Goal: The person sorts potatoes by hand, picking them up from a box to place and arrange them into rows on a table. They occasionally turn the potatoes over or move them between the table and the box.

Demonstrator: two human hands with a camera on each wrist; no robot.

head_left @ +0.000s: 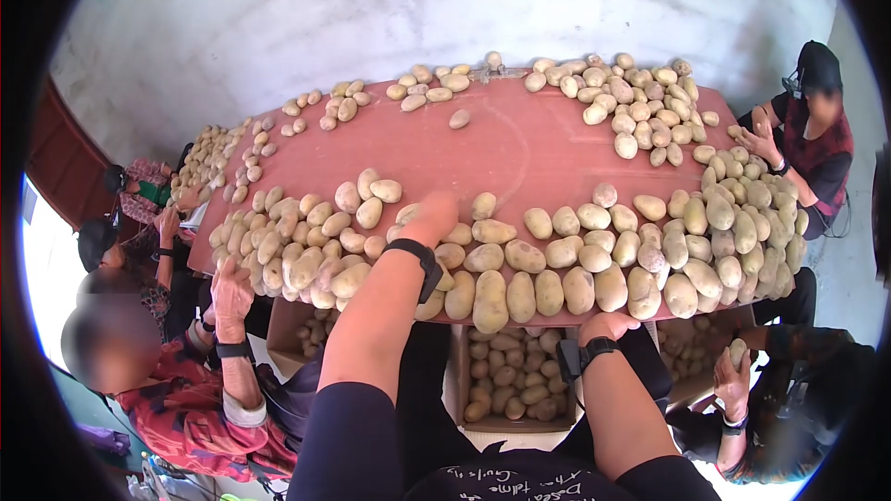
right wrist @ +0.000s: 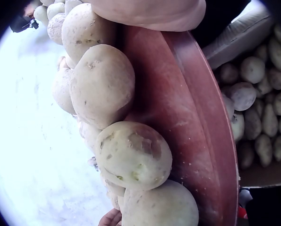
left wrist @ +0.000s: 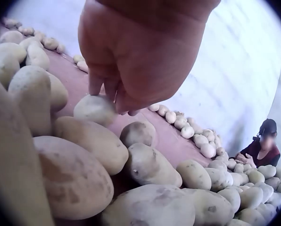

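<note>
My left hand (head_left: 434,216) reaches over the front rows of potatoes on the red table (head_left: 548,172). Seen from the left wrist, its fingers and thumb pinch a pale potato (left wrist: 93,110), with the fingertips partly hidden behind it. More potatoes (left wrist: 152,165) lie close below that hand. At the table's front edge rests my right hand (head_left: 608,325), holding nothing that shows; its fingers are mostly out of sight. A row of large potatoes (right wrist: 103,87) lines the tabletop beside it in the right wrist view.
Below the front edge, between my legs, stands a cardboard box (head_left: 524,425) of potatoes, with other boxes to either side. A potato heap (head_left: 650,107) lies at the back right. People sit around: one in red (head_left: 186,408) at left, others at right (head_left: 817,148) and far left.
</note>
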